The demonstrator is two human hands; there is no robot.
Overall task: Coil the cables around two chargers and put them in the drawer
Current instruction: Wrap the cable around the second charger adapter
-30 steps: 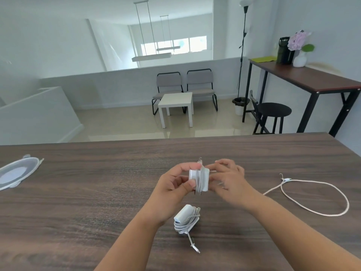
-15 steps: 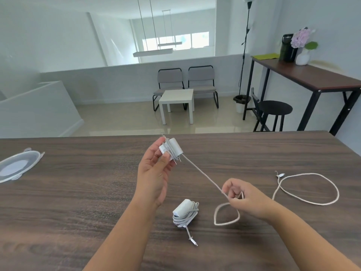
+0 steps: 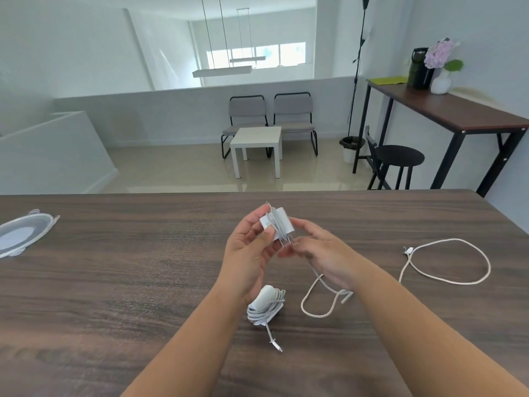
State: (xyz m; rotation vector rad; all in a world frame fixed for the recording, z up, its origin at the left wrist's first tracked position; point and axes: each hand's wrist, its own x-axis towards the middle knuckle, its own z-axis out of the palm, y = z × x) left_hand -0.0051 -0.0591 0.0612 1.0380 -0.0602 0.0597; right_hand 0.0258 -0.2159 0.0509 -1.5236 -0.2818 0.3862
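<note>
My left hand [image 3: 249, 253] grips a white charger [image 3: 276, 223] above the dark wooden table [image 3: 114, 282]; a few turns of white cable are wound round it. My right hand [image 3: 320, 253] is just right of the charger and pinches its cable near the prongs. The slack of that cable [image 3: 317, 299] runs under my right wrist and lies in a loop on the table. A second white charger [image 3: 266, 306] with its cable coiled round it lies on the table below my hands. No drawer is in view.
A separate white cable [image 3: 446, 262] lies in a big loop at the right of the table. A clear plastic lid [image 3: 23, 236] rests near the left edge. Beyond the far edge are chairs, a white side table, a stool and a tall desk.
My right hand has come up from the table to the charger, drawing the cable in. The stretched length of cable is gone and another turn sits round the charger.
</note>
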